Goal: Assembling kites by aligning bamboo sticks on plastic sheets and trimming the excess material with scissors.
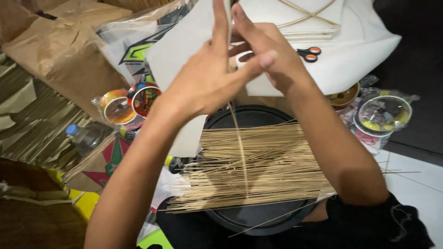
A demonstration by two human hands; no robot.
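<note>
Top of the thin stick (pixel 240 138) we see cut off by the upper edge, left hand (pixel 207 78) fingertips likewise, scissors (pixel 308 53) blades hidden behind right hand (pixel 267 55), black round tray (pixel 258 219) mostly under stick bundle (pixel 258 166), bottle (pixel 85 138) partly covered.

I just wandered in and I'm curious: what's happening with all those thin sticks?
A person holds one thin stick upright between both hands, the left hand and right hand pinching it near its top. Below lies a bundle of similar sticks across a round black tray. White paper sheets with orange-handled scissors lie beyond.
</note>
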